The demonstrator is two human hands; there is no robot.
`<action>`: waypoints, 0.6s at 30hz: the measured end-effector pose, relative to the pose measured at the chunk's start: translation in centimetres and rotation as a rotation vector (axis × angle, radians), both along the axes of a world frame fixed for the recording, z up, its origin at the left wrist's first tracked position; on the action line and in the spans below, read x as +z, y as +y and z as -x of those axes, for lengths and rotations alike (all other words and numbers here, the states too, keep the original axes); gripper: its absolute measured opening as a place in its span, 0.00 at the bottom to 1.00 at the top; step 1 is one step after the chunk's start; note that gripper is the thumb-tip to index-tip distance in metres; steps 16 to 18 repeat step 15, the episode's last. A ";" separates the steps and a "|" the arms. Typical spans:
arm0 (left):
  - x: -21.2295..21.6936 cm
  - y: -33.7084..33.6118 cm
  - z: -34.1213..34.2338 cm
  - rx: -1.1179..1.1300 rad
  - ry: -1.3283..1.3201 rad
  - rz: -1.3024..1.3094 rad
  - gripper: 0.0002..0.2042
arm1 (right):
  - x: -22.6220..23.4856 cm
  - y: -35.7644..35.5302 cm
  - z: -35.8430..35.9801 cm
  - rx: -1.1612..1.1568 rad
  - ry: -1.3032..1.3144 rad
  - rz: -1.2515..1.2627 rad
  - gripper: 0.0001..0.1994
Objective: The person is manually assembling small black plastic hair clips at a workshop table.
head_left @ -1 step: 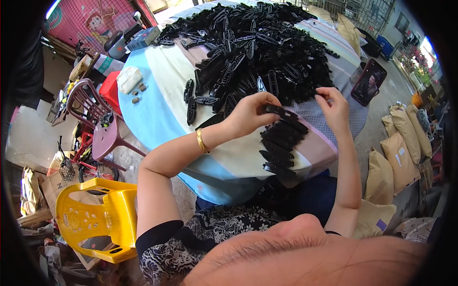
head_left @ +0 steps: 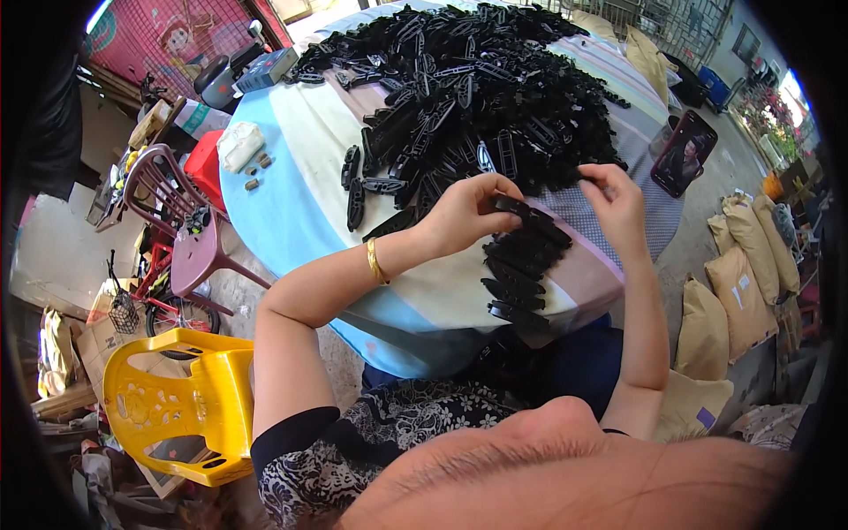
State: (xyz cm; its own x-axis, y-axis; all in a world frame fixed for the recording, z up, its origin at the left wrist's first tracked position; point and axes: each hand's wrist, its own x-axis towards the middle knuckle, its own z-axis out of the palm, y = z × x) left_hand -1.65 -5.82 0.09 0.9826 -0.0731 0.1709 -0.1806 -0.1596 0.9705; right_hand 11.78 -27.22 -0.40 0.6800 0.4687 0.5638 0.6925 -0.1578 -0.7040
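Note:
My left hand is closed, thumb and fingers pinching a long black plastic piece. Just below it, a row of similar black pieces lies side by side, running toward the near edge of the table. My right hand is at the right edge of a big heap of black plastic pieces, thumb and fingertips pressed together; whatever is between them is too small to make out. A few loose black pieces lie left of the heap.
The round table wears a striped cloth. A phone stands propped at its right, beside a clear cup. A white packet and small brown bits are at the left. Chairs, including a yellow one, and tan sacks flank the table.
My right hand has shifted very slightly left, its fingertips at the heap's edge. The black piece in my left hand has tilted a little.

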 end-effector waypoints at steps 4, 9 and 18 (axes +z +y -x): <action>-0.1 -0.1 0.5 -0.038 0.163 0.252 0.11 | 2.7 2.1 6.7 0.129 -0.048 0.055 0.08; 0.1 -0.1 0.7 -0.048 0.181 0.266 0.12 | 2.0 2.9 7.1 0.082 -0.392 0.057 0.06; 0.0 0.0 0.7 -0.030 0.192 0.261 0.12 | 1.7 2.8 7.4 0.072 -0.446 0.082 0.05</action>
